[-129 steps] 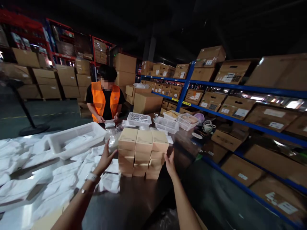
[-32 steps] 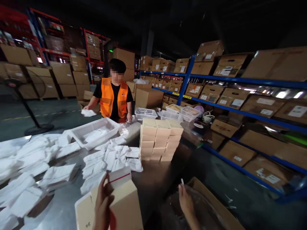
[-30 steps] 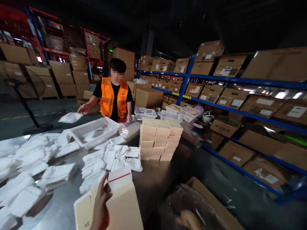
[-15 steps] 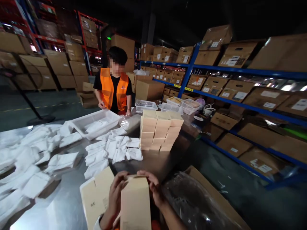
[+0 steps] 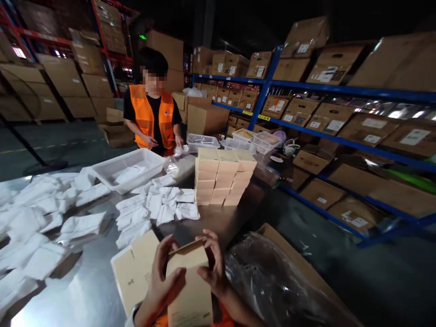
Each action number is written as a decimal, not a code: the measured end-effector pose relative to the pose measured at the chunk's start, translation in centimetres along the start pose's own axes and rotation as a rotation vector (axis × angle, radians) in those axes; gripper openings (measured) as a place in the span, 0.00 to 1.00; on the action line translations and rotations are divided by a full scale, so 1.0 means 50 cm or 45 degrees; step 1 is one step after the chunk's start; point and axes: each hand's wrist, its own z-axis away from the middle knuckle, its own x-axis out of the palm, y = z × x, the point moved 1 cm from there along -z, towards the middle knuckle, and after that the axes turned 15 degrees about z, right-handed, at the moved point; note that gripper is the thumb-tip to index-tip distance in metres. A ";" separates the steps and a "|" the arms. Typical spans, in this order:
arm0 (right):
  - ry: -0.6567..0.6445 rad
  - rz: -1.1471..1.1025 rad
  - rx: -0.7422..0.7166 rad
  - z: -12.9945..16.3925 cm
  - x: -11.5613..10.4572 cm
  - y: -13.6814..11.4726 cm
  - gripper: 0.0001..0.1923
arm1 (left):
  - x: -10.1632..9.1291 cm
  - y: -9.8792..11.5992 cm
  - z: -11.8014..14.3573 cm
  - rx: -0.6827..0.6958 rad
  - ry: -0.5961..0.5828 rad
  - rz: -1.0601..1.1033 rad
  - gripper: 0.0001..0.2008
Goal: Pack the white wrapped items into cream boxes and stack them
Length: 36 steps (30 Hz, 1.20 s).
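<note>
Close to my body is a small tan cardboard box (image 5: 190, 290), its upper end facing away from me with a dark gap under the edge. My left hand (image 5: 166, 268) grips the box's left side, thumb lying across the front face. On the other side my right hand (image 5: 213, 265) holds it, thumb on the front and fingers curled over the top right edge. Left of the box lie flat tan cardboard pieces (image 5: 136, 268) on the metal table (image 5: 88, 281). Beyond my hands stands a stack of closed tan boxes (image 5: 221, 177).
White folded cloth bundles (image 5: 163, 200) spread across the table's left and middle. A white plastic basket (image 5: 129, 170) stands behind them. Across the table is a person in an orange vest (image 5: 151, 113). At right sits a large carton with clear plastic lining (image 5: 269, 272), near blue shelving (image 5: 265, 100).
Both thumbs have come onto the front face of the box, and its top end now shows a dark opening. The view has shifted slightly. The person opposite has moved their hands.
</note>
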 end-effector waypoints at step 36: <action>-0.082 0.065 -0.112 0.011 0.006 -0.031 0.15 | -0.011 0.028 -0.009 0.172 -0.363 -0.092 0.12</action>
